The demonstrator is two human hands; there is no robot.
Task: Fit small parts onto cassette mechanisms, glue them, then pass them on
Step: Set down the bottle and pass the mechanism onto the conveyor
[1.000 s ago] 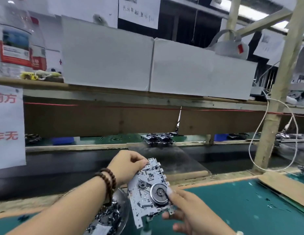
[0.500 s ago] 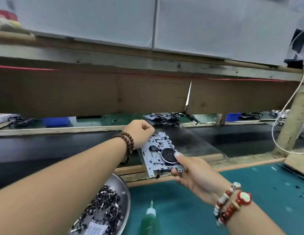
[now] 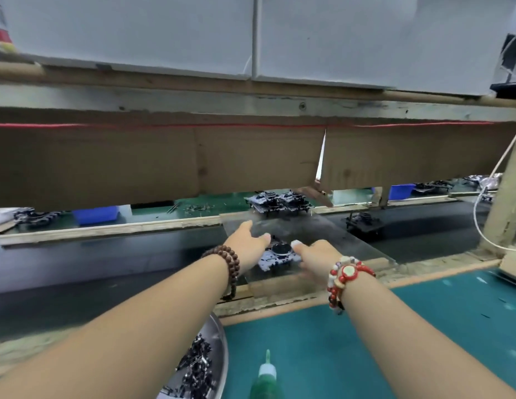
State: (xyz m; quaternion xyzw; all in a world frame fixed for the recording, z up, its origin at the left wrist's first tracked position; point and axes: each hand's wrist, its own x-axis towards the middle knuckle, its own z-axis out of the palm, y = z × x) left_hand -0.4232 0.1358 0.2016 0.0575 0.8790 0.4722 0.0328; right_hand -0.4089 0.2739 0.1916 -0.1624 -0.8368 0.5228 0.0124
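A metal cassette mechanism (image 3: 275, 256) with a round black flywheel lies flat on a clear plate (image 3: 352, 249) that spans the dark conveyor belt. My left hand (image 3: 248, 244) reaches out with straight fingers, its thumb touching the mechanism's left top edge. My right hand (image 3: 314, 254) holds the mechanism's right edge, thumb on top beside the flywheel; its other fingers are hidden. A steel tray (image 3: 219, 338) of small black parts sits at the near left. A green glue bottle (image 3: 267, 372) stands on the teal mat.
More mechanisms (image 3: 280, 201) are stacked at the plate's far end, and another mechanism (image 3: 363, 221) rides the belt (image 3: 107, 263) to the right. A low cardboard panel (image 3: 164, 159) hangs above. A wooden post (image 3: 507, 208) and white cable (image 3: 481, 226) stand right. Blue bins (image 3: 95, 214) sit beyond.
Both hands have carried the mechanism forward from near my body and lowered it flat onto the clear plate over the belt. My left hand's fingers have straightened.
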